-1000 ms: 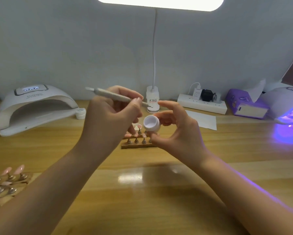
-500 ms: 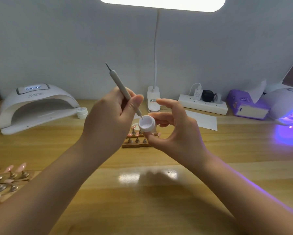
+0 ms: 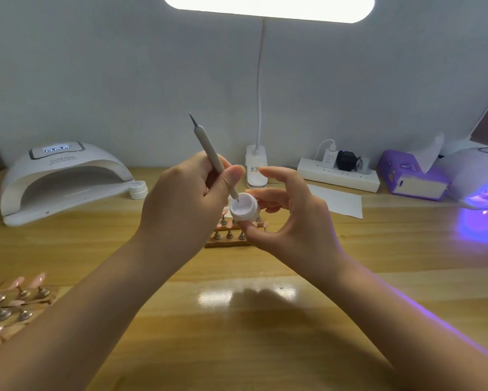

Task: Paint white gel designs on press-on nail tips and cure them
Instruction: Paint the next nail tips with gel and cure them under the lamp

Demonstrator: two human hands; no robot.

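Observation:
My left hand (image 3: 186, 204) grips a slim grey nail brush (image 3: 209, 149), held nearly upright with its lower tip dipped into a small open white gel jar (image 3: 244, 208). My right hand (image 3: 288, 221) pinches that jar between thumb and fingers above the desk. Right behind the hands, a wooden stand (image 3: 228, 241) carries several pink nail tips on metal pegs, partly hidden by my fingers. A second holder with pink nail tips (image 3: 14, 297) lies at the left edge.
A white curing lamp (image 3: 59, 179) stands at back left with a small white jar lid (image 3: 138, 189) beside it. A second lamp (image 3: 479, 182) glows purple at right. A desk lamp base (image 3: 256, 170), power strip (image 3: 338, 176), purple tissue box (image 3: 412, 176) and white paper (image 3: 338, 200) line the back.
My left hand swung the brush from lying level to nearly upright and lowered its tip into the jar. My right hand kept hold of the jar.

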